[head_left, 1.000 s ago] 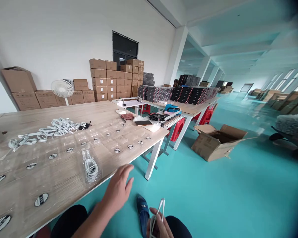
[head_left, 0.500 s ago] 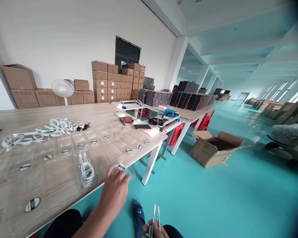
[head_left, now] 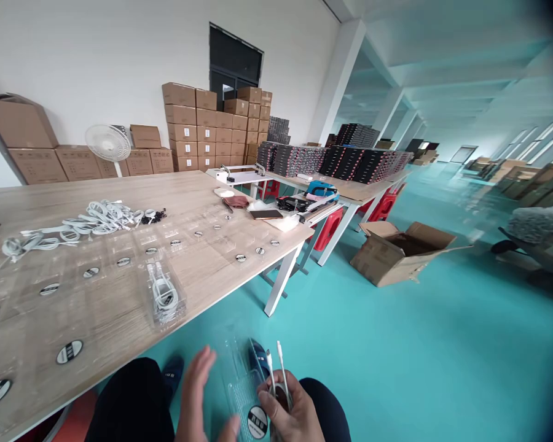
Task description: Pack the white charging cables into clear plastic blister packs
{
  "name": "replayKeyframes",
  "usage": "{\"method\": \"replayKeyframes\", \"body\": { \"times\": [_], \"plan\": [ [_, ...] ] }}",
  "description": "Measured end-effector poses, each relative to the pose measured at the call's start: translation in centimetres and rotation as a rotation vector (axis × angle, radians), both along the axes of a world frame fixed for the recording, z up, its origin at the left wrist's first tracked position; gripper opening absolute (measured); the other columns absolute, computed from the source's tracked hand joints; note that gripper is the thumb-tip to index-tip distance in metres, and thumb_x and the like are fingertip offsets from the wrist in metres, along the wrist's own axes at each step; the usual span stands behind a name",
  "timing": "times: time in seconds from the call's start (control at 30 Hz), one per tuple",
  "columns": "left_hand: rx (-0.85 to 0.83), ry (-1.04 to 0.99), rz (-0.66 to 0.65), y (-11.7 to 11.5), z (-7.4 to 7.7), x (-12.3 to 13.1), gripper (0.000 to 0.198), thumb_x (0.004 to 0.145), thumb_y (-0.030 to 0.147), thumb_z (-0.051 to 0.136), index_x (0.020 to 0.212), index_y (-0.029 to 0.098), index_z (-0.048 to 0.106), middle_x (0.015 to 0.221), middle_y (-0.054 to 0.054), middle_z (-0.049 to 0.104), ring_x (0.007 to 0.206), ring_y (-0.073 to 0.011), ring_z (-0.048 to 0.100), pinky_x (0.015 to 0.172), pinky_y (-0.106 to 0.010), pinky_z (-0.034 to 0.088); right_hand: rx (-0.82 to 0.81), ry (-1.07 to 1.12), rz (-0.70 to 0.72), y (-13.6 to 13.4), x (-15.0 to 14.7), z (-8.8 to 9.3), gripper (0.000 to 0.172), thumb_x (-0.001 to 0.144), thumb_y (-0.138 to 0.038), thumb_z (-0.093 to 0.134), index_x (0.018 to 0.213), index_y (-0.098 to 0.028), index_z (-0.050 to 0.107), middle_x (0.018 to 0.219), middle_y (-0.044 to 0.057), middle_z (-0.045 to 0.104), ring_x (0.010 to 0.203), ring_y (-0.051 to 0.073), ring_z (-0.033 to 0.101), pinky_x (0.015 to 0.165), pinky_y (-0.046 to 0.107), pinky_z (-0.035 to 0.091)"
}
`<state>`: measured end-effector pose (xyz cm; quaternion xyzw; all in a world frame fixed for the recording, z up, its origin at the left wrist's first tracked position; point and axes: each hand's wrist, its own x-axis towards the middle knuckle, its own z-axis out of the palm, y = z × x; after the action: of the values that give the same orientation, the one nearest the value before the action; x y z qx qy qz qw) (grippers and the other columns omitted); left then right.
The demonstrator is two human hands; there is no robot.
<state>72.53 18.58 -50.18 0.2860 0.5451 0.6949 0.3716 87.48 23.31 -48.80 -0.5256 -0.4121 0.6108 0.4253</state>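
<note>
My right hand [head_left: 289, 412] is closed on a coiled white cable [head_left: 276, 367], whose two plug ends stick up above my fingers. A clear plastic bag [head_left: 243, 385] with a round black label sits over my lap between both hands. My left hand [head_left: 197, 399] is at the bag's left side with fingers apart, thumb under its lower edge. On the wooden table [head_left: 120, 307] to my left lies a bagged white cable [head_left: 164, 297] near the front edge. Several empty clear bags with round labels [head_left: 69, 351] are spread across the table, and a pile of loose white cables [head_left: 80, 224] lies further back.
A phone [head_left: 266, 214] and small items sit at the table's far corner. Stacked cardboard boxes [head_left: 203, 135] and a white fan [head_left: 107, 143] stand against the wall. An open carton [head_left: 399, 252] lies on the teal floor. More tables carry rows of black boxes [head_left: 350, 162].
My left hand left the table edge and came down to my lap with a clear bag. My right hand rose with the cable to meet the bag.
</note>
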Motion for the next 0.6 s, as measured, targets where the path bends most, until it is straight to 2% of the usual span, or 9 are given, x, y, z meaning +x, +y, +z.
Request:
{"method": "replayKeyframes", "body": {
  "times": [0.03,0.1,0.13,0.2,0.3,0.4,0.43,0.5,0.6],
  "plan": [
    [-0.07,-0.157,-0.029,0.3,0.4,-0.7,0.075,0.066,0.025,0.087,0.135,0.037,0.059,0.15,-0.01,0.054,0.14,-0.0412,0.046,0.114,-0.051,0.038,0.0,-0.024,0.034,-0.2,0.0,-0.2,0.048,0.062,-0.061,0.084,0.076,-0.02,0.062,0.058,-0.006,0.051,0.048,0.009,0.038,0.042,0.023,0.031],
    [-0.215,-0.505,-0.148,1.0,0.8,-1.8,0.079,0.077,0.023,0.08,0.146,0.035,0.042,0.151,-0.013,0.052,0.132,-0.0384,0.056,0.106,-0.053,0.048,0.013,-0.07,0.083,-0.5,0.0,-0.6,0.047,0.063,-0.059,0.083,0.075,-0.02,0.061,0.058,-0.007,0.049,0.052,0.011,0.041,0.047,0.024,0.036],
    [-0.263,-0.648,-0.211,1.2,0.7,-2.0,0.076,0.079,0.019,0.077,0.145,0.03,0.041,0.147,-0.016,0.055,0.127,-0.037,0.061,0.104,-0.052,0.051,0.016,-0.098,0.096,-0.6,0.0,-0.8,0.046,0.065,-0.06,0.082,0.076,-0.021,0.06,0.059,-0.006,0.05,0.054,0.012,0.045,0.051,0.025,0.039],
    [-0.301,-0.806,-0.274,1.6,0.1,-2.3,0.059,0.079,0.01,0.075,0.133,0.019,0.051,0.133,-0.019,0.066,0.121,-0.0344,0.067,0.103,-0.048,0.054,0.009,-0.187,0.107,-0.7,0.2,-1.0,0.045,0.072,-0.065,0.072,0.081,-0.022,0.061,0.061,-0.004,0.054,0.056,0.015,0.05,0.054,0.027,0.043],
    [-0.329,-0.835,-0.224,1.8,-1.1,-2.4,0.029,0.079,0.004,0.074,0.104,0.015,0.064,0.118,-0.016,0.074,0.117,-0.0311,0.069,0.101,-0.042,0.056,0.042,-0.463,0.079,-0.5,0.9,-1.1,0.045,0.085,-0.067,0.051,0.09,-0.024,0.063,0.072,0.004,0.066,0.061,0.021,0.06,0.054,0.031,0.044],
    [-0.352,-0.816,-0.178,1.8,-2.0,-2.1,0.026,0.076,0.005,0.077,0.095,0.018,0.067,0.124,-0.012,0.073,0.119,-0.0281,0.069,0.099,-0.038,0.056,0.18,-0.732,0.027,-0.3,1.3,-1.0,0.041,0.087,-0.059,0.046,0.093,-0.025,0.067,0.097,0.013,0.074,0.08,0.029,0.07,0.062,0.034,0.047],
    [-0.354,-0.803,-0.164,1.8,-2.3,-1.9,0.029,0.074,0.004,0.079,0.096,0.019,0.068,0.125,-0.011,0.073,0.117,-0.0273,0.069,0.098,-0.037,0.056,0.211,-0.771,0.033,-0.3,1.2,-1.1,0.039,0.088,-0.057,0.045,0.092,-0.025,0.067,0.098,0.013,0.074,0.081,0.029,0.07,0.062,0.034,0.047],
    [-0.35,-0.779,-0.125,1.7,-2.6,-1.3,0.035,0.068,0.003,0.082,0.098,0.019,0.07,0.117,-0.01,0.075,0.109,-0.0258,0.072,0.092,-0.035,0.058,0.22,-0.767,0.106,-0.6,0.4,-1.3,0.034,0.091,-0.053,0.045,0.085,-0.027,0.064,0.083,0.009,0.073,0.071,0.026,0.069,0.059,0.032,0.045],
    [-0.3,-0.76,-0.122,1.6,-2.6,-0.2,0.038,0.061,0.007,0.085,0.095,0.017,0.072,0.097,-0.007,0.078,0.09,-0.0219,0.074,0.079,-0.031,0.059,0.176,-0.684,0.219,-1.2,-1.5,-1.7,0.031,0.094,-0.048,0.048,0.073,-0.027,0.056,0.061,0.001,0.064,0.054,0.019,0.062,0.052,0.027,0.039]
  ]
}}
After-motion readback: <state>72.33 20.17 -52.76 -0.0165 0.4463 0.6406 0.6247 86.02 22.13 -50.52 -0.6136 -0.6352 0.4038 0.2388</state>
